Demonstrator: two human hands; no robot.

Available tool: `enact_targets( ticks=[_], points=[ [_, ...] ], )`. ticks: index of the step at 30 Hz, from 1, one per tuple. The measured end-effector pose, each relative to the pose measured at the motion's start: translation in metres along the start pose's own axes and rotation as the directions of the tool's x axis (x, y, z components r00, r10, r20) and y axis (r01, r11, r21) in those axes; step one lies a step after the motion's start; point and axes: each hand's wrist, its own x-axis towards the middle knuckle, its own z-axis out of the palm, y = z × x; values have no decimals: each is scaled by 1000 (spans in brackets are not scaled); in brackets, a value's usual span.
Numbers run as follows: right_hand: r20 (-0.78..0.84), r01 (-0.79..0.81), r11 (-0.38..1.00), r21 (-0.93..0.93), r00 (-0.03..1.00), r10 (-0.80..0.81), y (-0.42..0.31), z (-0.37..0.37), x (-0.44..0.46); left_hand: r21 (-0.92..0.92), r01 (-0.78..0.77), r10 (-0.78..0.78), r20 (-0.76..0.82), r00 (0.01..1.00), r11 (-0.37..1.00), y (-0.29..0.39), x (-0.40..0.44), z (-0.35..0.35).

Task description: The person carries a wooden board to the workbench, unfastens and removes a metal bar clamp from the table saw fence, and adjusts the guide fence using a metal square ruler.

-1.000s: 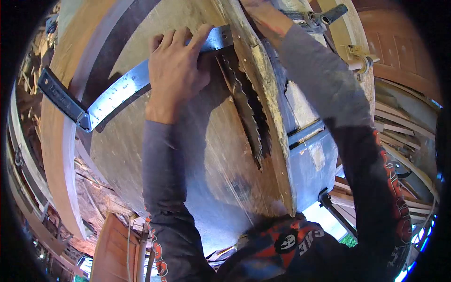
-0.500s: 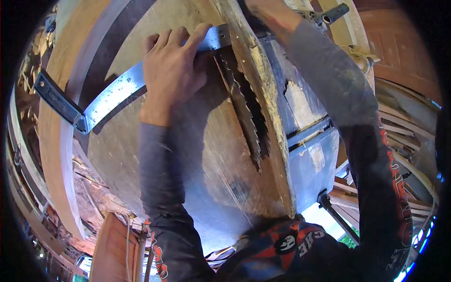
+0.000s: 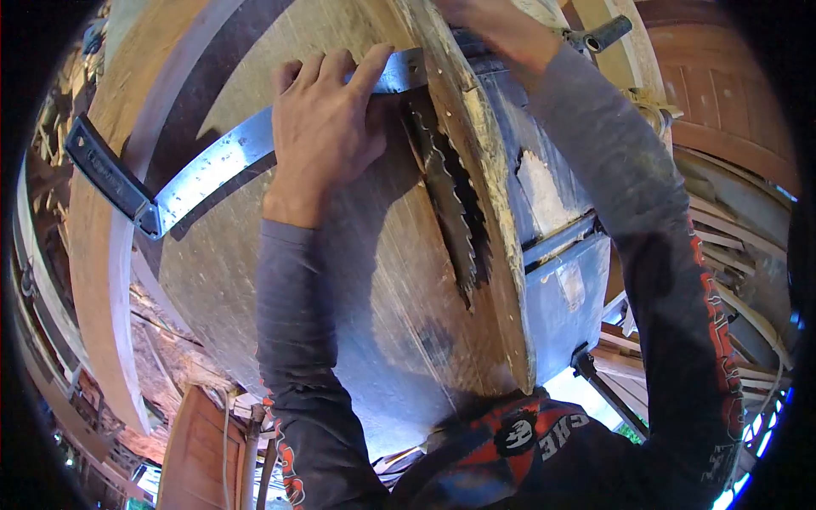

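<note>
My left hand is closed over the metal blade of a try square, its fingers hooked across the far edge. The square's black handle lies at the left, by the curved-looking wooden edge of the table. Its blade spans the worn table saw top, and the far end meets a rough wooden fence. A toothed circular saw blade stands up through the slot beside that fence. At the top, my right hand reaches to the fence's far part; its fingers are cut off by the frame edge.
Right of the fence is a blue-grey metal part with a dark bar below. A clamp-like handle juts out at the upper right. Wood strips are stacked at the right, and a brown wooden panel stands lower left.
My left hand and the far end of the square appear slightly further right. The view has also shifted a little. My right hand stays by the fence's far part.
</note>
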Motion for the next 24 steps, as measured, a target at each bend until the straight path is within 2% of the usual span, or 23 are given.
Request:
enact_targets(
  ticks=[2,3,7,9,13,15,22,24],
  points=[
    [-79,-110,925,-365,993,87,-21,15,-8,2,9,-9,11,1000,1000,1,0,-2],
    [-47,-121,892,-435,993,112,-23,17,-5,3,9,-9,15,1000,1000,1,0,-3],
    [-6,-154,884,-441,986,169,-30,14,-3,-9,7,-7,16,1000,1000,3,1,-4],
    [-32,-95,886,-455,995,90,-27,17,-4,-2,14,-14,31,999,1000,3,1,-4],
    [-52,-53,882,-468,998,33,-17,21,-7,4,5,-5,11,1000,1000,2,2,-3],
    [-52,14,842,-539,997,-50,-15,21,-8,13,-1,0,8,1000,1000,3,2,-2],
    [-30,15,859,-511,999,-36,-16,18,-3,-3,7,-7,-4,1000,1000,2,1,-1],
    [-50,-36,875,-483,999,13,-16,19,-3,-4,2,-2,-10,1000,1000,2,2,-1]
  ],
)
